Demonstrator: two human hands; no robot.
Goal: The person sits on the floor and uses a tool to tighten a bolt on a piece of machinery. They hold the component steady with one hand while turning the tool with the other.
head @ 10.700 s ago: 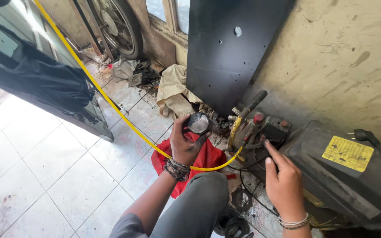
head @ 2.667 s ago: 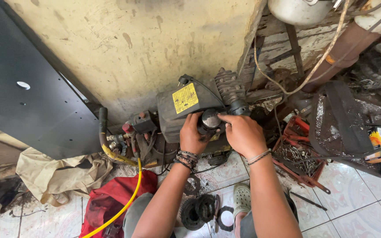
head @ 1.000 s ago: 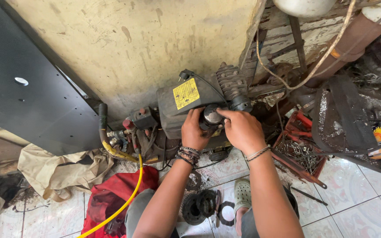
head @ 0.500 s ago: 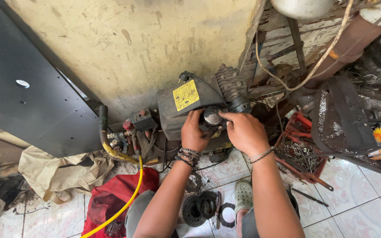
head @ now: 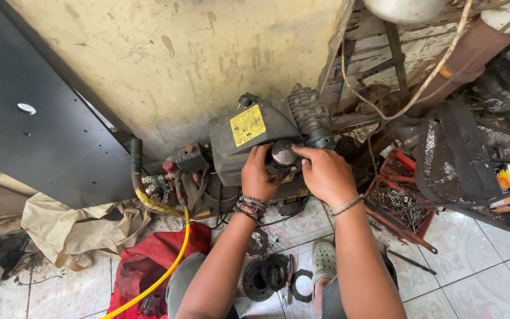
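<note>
A dirty grey air compressor point(head: 231, 150) with a yellow label stands on the tiled floor against a stained wall. A round dark metal part point(head: 282, 153) sits on its front, below a finned cylinder point(head: 308, 109). My left hand point(head: 259, 174) grips that round part from the left. Fingers of my right hand point(head: 324, 174) close on it from the right. Both wrists wear bracelets.
A yellow hose point(head: 163, 263) runs from the compressor's fittings across a red cloth point(head: 149, 266). Black ring-shaped parts point(head: 267, 277) lie on the floor by my sandal point(head: 324, 260). A red crate of metal bits point(head: 402, 204) stands at right, a black panel point(head: 36, 130) at left.
About ten seconds ago my hands were at the gauge and fittings on the hose side. Over the last second both hands have stayed on the round part with only slight shifts.
</note>
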